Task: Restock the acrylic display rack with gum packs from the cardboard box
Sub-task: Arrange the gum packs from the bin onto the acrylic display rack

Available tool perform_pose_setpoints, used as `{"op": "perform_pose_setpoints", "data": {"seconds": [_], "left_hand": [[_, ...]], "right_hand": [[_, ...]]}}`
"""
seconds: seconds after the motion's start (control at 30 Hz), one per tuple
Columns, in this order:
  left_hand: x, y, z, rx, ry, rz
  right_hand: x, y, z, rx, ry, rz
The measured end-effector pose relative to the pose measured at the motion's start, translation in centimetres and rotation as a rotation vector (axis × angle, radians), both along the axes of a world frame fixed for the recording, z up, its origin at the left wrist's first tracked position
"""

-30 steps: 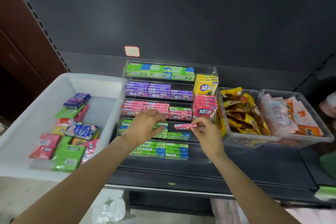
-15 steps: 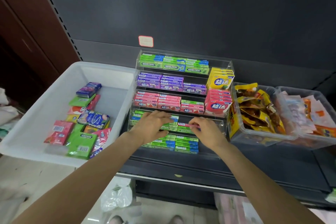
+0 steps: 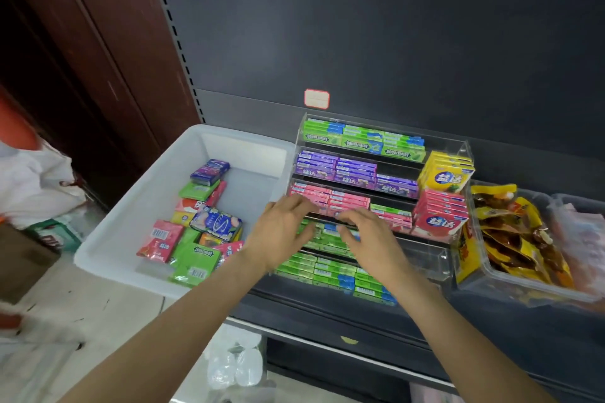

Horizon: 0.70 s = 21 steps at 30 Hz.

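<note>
The clear acrylic rack [image 3: 464, 148] stands on the dark shelf with tiers of green [image 3: 360, 141], purple [image 3: 343, 170] and pink gum packs [image 3: 347, 199], and more green packs [image 3: 327, 271] at the bottom. My left hand [image 3: 281, 234] hovers over the left part of the pink and fourth tiers with its fingers spread. My right hand [image 3: 371, 240] lies beside it, fingertips touching the green packs of the fourth tier. No pack shows in either hand. To the left, a white bin [image 3: 144, 196] holds several loose gum packs [image 3: 196, 239].
Yellow [image 3: 448, 173] and pink gum boxes [image 3: 442, 216] fill the rack's right column. A clear tub of yellow snack bags [image 3: 510, 232] stands to its right, another tub [image 3: 582, 232] beyond it. White plastic bags [image 3: 36, 180] lie on the floor at the left.
The pink pack that my right hand pinched a second ago is no longer seen in it. Both hands have shifted left along the fourth tier, and the view has swung left.
</note>
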<state>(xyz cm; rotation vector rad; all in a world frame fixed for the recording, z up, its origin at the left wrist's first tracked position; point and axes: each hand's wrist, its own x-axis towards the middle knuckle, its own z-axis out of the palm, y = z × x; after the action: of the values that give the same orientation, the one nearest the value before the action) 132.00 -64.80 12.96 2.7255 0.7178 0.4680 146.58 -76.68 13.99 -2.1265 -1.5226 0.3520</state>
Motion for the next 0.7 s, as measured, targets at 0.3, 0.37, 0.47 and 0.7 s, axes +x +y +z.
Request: {"op": "perform_pose_setpoints", "data": {"seconds": [0.3,0.37,0.47,0.7], "left_hand": [[-13.5,9.5,-0.7,-0.125,0.091,0.363],[-15.8,11.9,-1.6,-0.17,0.166,0.363],[-17.9,14.7,-2.8,-0.244,0.301,0.276],[-17.7,16.4,-4.5,-0.299,0.497,0.051]], "right_hand": [[-11.2,10.3,1.2,0.052,0.062,0.133],[-13.3,12.6,0.4,-0.009,0.051,0.142],[-15.8,15.2,-1.4,-0.156,0.049,0.119],[-17.5,17.5,-4.8,-0.516,-0.126,0.014]]}}
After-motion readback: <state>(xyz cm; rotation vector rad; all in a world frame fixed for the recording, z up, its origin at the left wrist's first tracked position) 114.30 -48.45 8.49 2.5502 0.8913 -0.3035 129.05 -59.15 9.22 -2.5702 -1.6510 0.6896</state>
